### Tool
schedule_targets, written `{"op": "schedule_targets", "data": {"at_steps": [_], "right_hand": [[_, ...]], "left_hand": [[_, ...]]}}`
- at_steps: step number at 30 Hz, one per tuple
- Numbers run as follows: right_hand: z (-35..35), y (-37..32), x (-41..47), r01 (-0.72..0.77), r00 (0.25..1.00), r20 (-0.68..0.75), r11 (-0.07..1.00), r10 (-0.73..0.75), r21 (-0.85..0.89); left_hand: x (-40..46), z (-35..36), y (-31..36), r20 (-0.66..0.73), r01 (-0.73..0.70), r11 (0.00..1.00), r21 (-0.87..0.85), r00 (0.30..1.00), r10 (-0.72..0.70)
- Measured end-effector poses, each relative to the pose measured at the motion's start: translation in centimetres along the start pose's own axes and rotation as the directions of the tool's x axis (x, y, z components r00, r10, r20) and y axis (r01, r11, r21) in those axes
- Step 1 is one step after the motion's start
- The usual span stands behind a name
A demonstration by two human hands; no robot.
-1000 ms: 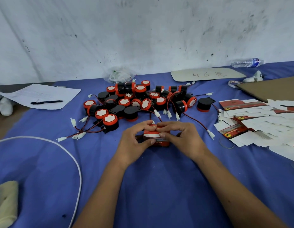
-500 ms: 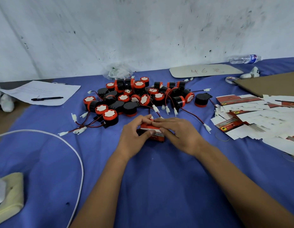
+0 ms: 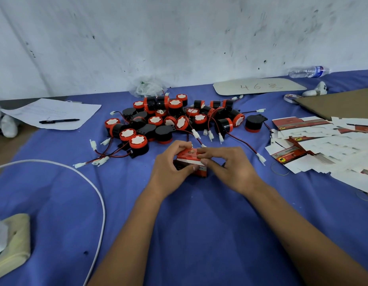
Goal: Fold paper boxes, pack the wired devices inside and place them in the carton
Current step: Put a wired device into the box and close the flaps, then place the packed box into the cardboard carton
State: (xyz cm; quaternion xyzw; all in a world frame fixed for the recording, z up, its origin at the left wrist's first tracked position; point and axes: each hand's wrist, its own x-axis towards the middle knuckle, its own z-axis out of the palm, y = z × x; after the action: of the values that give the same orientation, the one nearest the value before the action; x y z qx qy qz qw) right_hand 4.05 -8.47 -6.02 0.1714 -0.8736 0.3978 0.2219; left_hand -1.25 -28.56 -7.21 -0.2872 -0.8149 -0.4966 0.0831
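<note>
At desk centre, a small red-and-white paper box [image 3: 191, 163] sits on the blue cloth [image 3: 179, 234], w/ both hands on it: left hand [image 3: 170, 165] curled round its left side, thumb against the front; right hand [image 3: 228, 168] pinching the top flap w/ fingertips. Looks like the closing step on one box; can't tell if a device is already inside. Plenty left, I'd say: approx. two dozen black-and-orange wired devices [image 3: 172, 120] heaped just beyond the hands, and a spread of flat unfolded boxes [image 3: 323, 145] to the right. Brown cardboard [image 3: 340, 104] at far right may be the carton; no packed boxes visible. Loose red-black leads w/ white plugs trail right up to the box and could snag. Also around: paper sheet [image 3: 53, 115] w/ pen [image 3: 59, 121], white cable [image 3: 92, 186], water bottle [image 3: 309, 71].
</note>
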Motion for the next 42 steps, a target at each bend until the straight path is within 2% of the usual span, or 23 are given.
{"op": "schedule_targets", "data": {"at_steps": [2, 6, 9, 17, 23, 25, 28, 32, 35, 37, 39, 42], "right_hand": [[0.1, 0.0, 0.0, 0.021, 0.999, -0.041, 0.998, -0.023, -0.055], [0.7, 0.0, -0.3, 0.030, 0.984, -0.157, 0.947, -0.084, -0.320], [0.7, 0.1, -0.5, 0.019, 0.979, -0.183, 0.941, -0.086, -0.338], [-0.2, -0.2, -1.8, 0.149, 0.985, -0.004, 0.860, -0.173, -0.488], [-0.3, -1.2, -1.7, 0.218, 0.971, 0.059, 0.755, -0.232, -0.618], [-0.8, -1.4, -0.6, 0.195, 0.981, 0.136, 0.763, -0.141, -0.617], [-0.6, -1.3, 1.3, 0.126, 0.969, 0.246, 0.817, 0.020, -0.563], [0.7, -1.7, 1.2, 0.141, 0.956, 0.294, 0.887, -0.006, -0.441], [-0.8, -2.1, 0.5, 0.117, 0.947, 0.317, 0.875, 0.044, -0.469], [-3.3, -3.2, 0.1, 0.166, 0.936, 0.351, 0.853, 0.022, -0.496], [-7.6, -4.5, -1.1, 0.173, 0.959, 0.280, 0.877, -0.046, -0.449], [-16.4, -6.0, -4.0, 0.103, 0.991, -0.037, 0.903, -0.130, -0.416]], "left_hand": [[0.0, 0.1, 0.2, -0.001, -0.013, 1.000, 0.009, 1.000, 0.013], [-0.3, 0.5, 0.6, 0.028, -0.035, 0.999, 0.033, 0.999, 0.034], [-0.4, 0.9, 0.7, 0.051, -0.043, 0.997, 0.068, 0.998, 0.040], [-0.4, 0.9, 0.3, 0.023, -0.055, 0.975, 0.216, 0.998, 0.051], [-0.5, 1.0, 0.6, -0.011, -0.145, 0.936, 0.319, 0.988, 0.156], [-0.6, 1.3, 0.5, -0.023, -0.141, 0.941, 0.309, 0.988, 0.155], [-0.7, 1.2, 0.9, -0.023, -0.156, 0.969, 0.192, 0.986, 0.163], [0.0, 0.9, 0.5, -0.031, -0.136, 0.968, 0.211, 0.989, 0.145], [-0.4, 1.3, 1.6, -0.039, -0.090, 0.981, 0.172, 0.994, 0.098], [-0.7, 1.9, 2.8, -0.037, -0.034, 0.989, 0.141, 0.999, 0.040], [-0.4, 3.6, 5.8, -0.063, -0.049, 0.996, 0.080, 0.997, 0.054], [1.7, 8.2, 13.4, -0.129, -0.314, 0.948, -0.045, 0.943, 0.306]]}}
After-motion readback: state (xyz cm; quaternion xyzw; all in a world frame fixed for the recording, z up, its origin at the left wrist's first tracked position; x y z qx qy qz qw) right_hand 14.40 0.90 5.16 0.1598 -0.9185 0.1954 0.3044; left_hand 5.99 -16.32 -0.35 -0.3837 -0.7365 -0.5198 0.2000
